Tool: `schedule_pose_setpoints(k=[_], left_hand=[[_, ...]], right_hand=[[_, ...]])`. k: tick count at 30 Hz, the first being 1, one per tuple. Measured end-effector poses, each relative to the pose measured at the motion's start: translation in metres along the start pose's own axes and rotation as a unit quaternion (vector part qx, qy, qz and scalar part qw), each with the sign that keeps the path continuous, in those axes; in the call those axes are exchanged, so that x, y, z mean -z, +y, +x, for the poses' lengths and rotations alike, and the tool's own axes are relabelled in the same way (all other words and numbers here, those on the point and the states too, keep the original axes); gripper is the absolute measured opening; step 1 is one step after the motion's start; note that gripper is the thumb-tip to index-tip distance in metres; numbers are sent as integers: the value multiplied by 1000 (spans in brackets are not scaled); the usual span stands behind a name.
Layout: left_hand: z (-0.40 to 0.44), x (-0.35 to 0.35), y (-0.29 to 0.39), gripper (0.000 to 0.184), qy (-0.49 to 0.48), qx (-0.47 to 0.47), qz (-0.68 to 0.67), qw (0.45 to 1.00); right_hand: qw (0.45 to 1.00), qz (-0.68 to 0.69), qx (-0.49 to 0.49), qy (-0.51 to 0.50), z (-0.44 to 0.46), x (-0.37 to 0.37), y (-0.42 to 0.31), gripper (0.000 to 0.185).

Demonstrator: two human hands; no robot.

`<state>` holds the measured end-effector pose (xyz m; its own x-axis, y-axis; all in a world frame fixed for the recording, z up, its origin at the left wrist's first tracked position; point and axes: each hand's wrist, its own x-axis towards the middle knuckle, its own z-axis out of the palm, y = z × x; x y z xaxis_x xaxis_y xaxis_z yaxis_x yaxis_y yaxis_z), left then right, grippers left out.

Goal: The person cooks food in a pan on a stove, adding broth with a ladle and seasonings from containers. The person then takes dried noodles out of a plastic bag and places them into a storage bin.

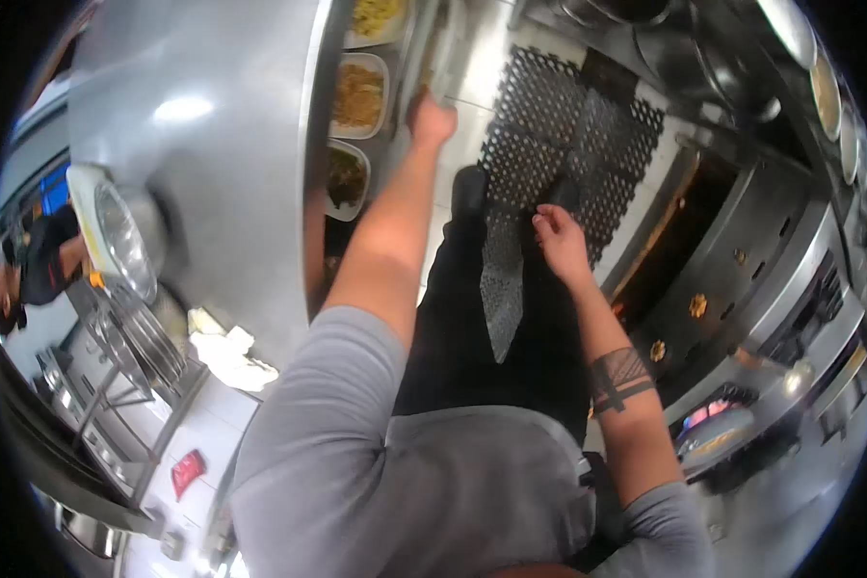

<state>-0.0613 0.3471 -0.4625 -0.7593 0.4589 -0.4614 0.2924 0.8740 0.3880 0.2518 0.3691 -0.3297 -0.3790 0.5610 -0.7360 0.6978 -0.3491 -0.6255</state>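
Observation:
At the upper middle my left hand is closed round the front edge of a pulled-out metal drawer; its fingertips are partly hidden. Inside the drawer stand white tubs: one with yellow pieces, one with orange-brown food and one with dark green food. My right hand hangs empty in front of my dark trousers, its fingers loosely bent and a little apart.
A steel counter runs along the left, with a metal bowl and a white cloth. A black perforated mat covers the floor. On the right are an oven and a pan. Another person is at far left.

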Motion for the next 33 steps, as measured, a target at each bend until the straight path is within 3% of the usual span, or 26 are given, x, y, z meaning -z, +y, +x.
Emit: schedule_pose_setpoints(k=[1, 2, 3, 4, 5, 6, 7, 9, 11, 13, 16, 18, 19, 21, 23, 25, 27, 33], left_hand=[[6, 3, 0, 45, -49, 16, 16, 999], [-1, 4, 0, 32, -43, 5, 40, 998], [-22, 11, 16, 31, -7, 32, 56, 998], [-37, 0, 2, 34, 76, -118, 35, 990], [-59, 8, 20, 37, 77, -181, 71, 978], [-80, 1, 21, 38, 126, -267, 76, 952], [-103, -1, 34, 39, 60, -260, 80, 960], [-141, -16, 48, 39, -150, -241, 93, 954], [-179, -25, 48, 39, -357, -185, 23, 915], [-219, -33, 57, 37, -430, -177, 55, 883], [-251, -18, 83, 36, -505, -164, 74, 844], [-257, 4, 100, 36, -496, -170, 76, 848], [-260, 14, 107, 36, -485, -168, 70, 855], [-239, 22, 89, 37, -484, -180, 52, 855], [-210, 34, 68, 37, -427, -255, 100, 862], [-180, 49, 46, 37, -417, -229, 119, 871], [-152, 66, 23, 37, -407, -201, 137, 880], [-140, 103, -9, 36, -361, -176, 227, 887]], right_hand=[[1000, 1, -7, 15, -3, 9, 9, 33], [999, 6, -31, 21, -12, 22, 13, 34], [997, 12, -56, 43, -25, 35, 12, 35], [996, 15, -11, 87, -38, 46, 31, 39], [962, 222, -112, 111, -52, 61, 25, 45], [899, 355, -144, 210, -65, 73, 23, 52], [823, 449, -165, 307, -70, 83, 44, 55], [671, 561, -240, 421, -90, 109, 76, 82], [612, 585, -222, 484, -108, 124, 90, 88], [540, 597, -206, 556, -125, 155, 99, 98], [467, 633, -208, 581, -123, 185, 138, 91], [413, 662, -231, 580, -128, 196, 136, 77], [406, 667, -230, 581, -133, 196, 134, 77], [389, 623, -311, 604, -143, 196, 122, 54], [360, 606, -328, 629, -141, 194, 119, 49], [334, 585, -349, 651, -144, 187, 122, 45], [402, 582, -313, 633, -152, 180, 132, 41], [388, 650, -201, 622, -149, 166, 165, 38]])
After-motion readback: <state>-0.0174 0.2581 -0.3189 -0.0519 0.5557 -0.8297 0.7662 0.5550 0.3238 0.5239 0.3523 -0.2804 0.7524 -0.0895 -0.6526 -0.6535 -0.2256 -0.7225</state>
